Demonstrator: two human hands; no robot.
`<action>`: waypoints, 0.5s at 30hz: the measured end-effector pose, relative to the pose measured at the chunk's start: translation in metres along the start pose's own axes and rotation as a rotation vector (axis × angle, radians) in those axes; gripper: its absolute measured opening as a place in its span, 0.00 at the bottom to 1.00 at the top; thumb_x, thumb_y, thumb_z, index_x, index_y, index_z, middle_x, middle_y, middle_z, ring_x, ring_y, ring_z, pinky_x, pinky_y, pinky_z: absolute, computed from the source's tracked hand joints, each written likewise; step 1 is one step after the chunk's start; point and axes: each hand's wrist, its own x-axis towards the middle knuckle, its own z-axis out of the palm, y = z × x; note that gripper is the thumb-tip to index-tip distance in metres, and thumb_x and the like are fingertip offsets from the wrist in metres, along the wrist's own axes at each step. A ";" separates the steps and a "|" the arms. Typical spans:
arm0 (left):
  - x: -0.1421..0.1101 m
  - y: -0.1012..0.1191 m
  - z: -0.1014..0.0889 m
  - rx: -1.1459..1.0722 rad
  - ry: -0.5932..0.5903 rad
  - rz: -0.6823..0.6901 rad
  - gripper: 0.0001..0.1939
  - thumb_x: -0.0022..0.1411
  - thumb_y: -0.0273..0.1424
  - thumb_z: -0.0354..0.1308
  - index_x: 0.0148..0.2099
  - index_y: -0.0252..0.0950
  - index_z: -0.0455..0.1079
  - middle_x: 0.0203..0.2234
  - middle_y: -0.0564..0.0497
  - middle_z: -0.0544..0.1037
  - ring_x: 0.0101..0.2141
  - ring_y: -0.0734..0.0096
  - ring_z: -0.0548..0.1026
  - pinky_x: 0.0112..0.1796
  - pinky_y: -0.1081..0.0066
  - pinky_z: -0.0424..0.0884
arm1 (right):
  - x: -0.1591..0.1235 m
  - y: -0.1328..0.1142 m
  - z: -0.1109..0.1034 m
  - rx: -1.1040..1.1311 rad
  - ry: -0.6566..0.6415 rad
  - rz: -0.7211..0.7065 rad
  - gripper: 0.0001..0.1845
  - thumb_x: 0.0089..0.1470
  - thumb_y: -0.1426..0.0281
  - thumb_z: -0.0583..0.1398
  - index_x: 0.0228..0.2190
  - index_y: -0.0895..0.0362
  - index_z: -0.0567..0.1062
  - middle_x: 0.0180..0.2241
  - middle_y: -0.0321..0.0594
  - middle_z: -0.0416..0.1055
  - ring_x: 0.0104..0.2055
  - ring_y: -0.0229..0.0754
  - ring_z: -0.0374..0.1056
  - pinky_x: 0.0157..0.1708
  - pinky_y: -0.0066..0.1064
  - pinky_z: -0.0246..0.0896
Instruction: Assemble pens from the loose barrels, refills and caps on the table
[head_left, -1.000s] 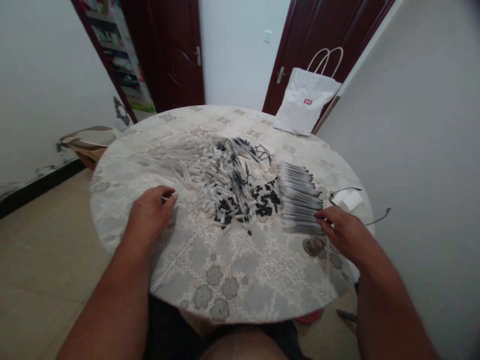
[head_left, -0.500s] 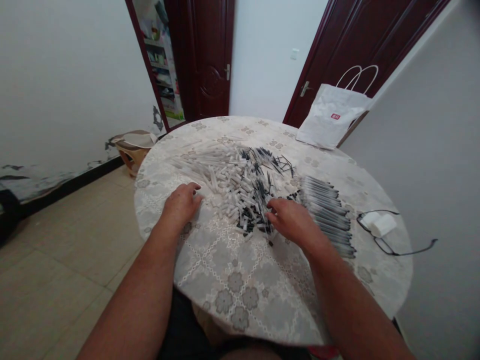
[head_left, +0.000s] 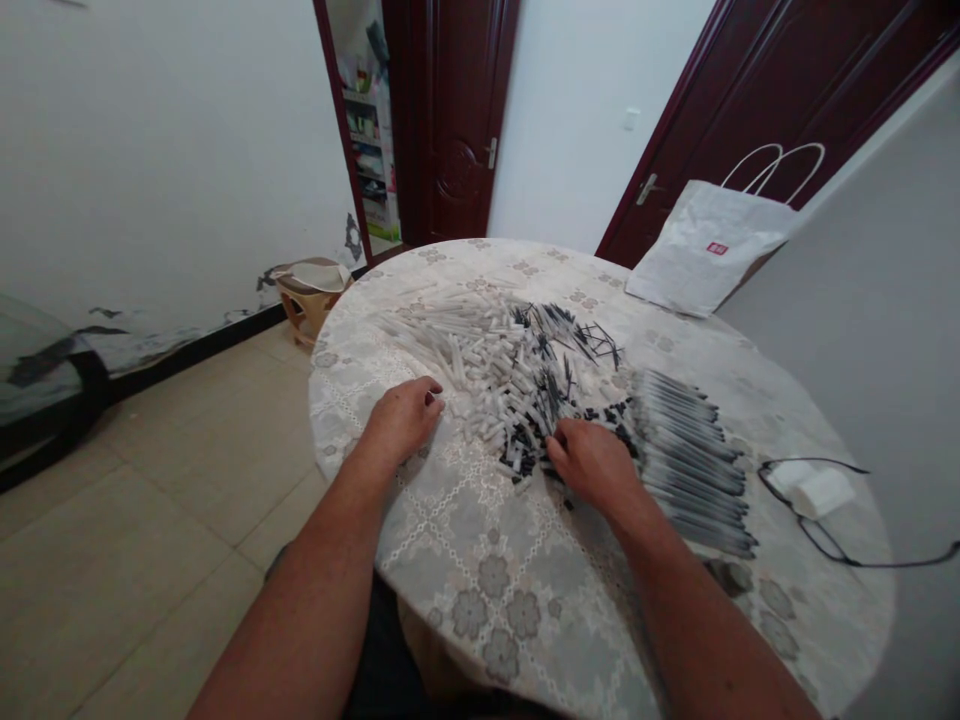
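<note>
Left hand point(head_left: 405, 420), one: I am holding it curled at the left of the heap, thumb and forefinger bent toward each other; whether they are pinching anything, I cannot tell.

Right hand point(head_left: 592, 460), one: I am holding its thumb and fingers close together at the dark pen refills point(head_left: 553, 398); the grip itself is hiding from view.

Refills, many: lying mid-heap, between whitish cap-like pieces point(head_left: 491, 385) and a row of pens point(head_left: 694, 455). I am judging them light, slim, fairly stiff, smooth enough to roll; mid-shaft is seeming the best hold, clear of the tip.

Black plugs point(head_left: 521, 465), loose: lying along the heap's near side.

Eyeglasses point(head_left: 821, 540), one pair: resting at the table's point(head_left: 442, 540) right.
</note>
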 end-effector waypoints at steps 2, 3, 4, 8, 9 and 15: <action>0.001 0.003 0.004 -0.012 0.013 0.048 0.13 0.64 0.32 0.57 0.49 0.37 0.76 0.39 0.42 0.81 0.39 0.57 0.78 0.43 0.62 0.70 | -0.001 0.002 0.000 0.035 -0.005 -0.014 0.17 0.66 0.60 0.54 0.32 0.56 0.76 0.35 0.47 0.79 0.38 0.46 0.75 0.34 0.31 0.53; 0.001 0.004 0.005 -0.018 0.023 0.075 0.13 0.64 0.32 0.57 0.49 0.37 0.76 0.39 0.42 0.80 0.40 0.57 0.78 0.44 0.61 0.69 | -0.001 0.004 0.000 0.055 -0.004 -0.023 0.17 0.66 0.59 0.55 0.32 0.56 0.76 0.34 0.46 0.79 0.37 0.45 0.74 0.33 0.31 0.52; 0.002 0.006 0.007 -0.026 0.032 0.105 0.13 0.64 0.31 0.57 0.49 0.37 0.76 0.40 0.42 0.80 0.40 0.57 0.77 0.45 0.61 0.69 | -0.001 0.006 0.000 0.076 0.003 -0.030 0.17 0.66 0.59 0.55 0.31 0.56 0.76 0.34 0.46 0.79 0.37 0.45 0.74 0.32 0.31 0.51; -0.002 0.020 0.009 -0.066 0.034 0.251 0.12 0.65 0.32 0.56 0.49 0.37 0.75 0.39 0.43 0.78 0.40 0.58 0.76 0.46 0.60 0.70 | -0.002 0.014 0.001 0.169 0.087 -0.039 0.14 0.66 0.62 0.55 0.34 0.56 0.75 0.32 0.44 0.78 0.35 0.44 0.73 0.34 0.30 0.52; -0.005 0.026 0.009 -0.082 0.030 0.290 0.12 0.66 0.32 0.56 0.50 0.37 0.75 0.39 0.44 0.78 0.40 0.59 0.76 0.46 0.60 0.70 | -0.002 0.015 0.002 0.197 0.114 -0.044 0.12 0.66 0.63 0.55 0.36 0.56 0.75 0.32 0.44 0.78 0.35 0.43 0.73 0.35 0.30 0.53; -0.023 0.064 0.018 -0.089 -0.011 0.578 0.15 0.69 0.33 0.55 0.55 0.41 0.75 0.49 0.43 0.74 0.50 0.58 0.71 0.52 0.58 0.68 | -0.002 0.017 0.003 0.323 0.178 -0.135 0.09 0.64 0.67 0.56 0.36 0.55 0.75 0.33 0.41 0.78 0.36 0.42 0.73 0.38 0.29 0.56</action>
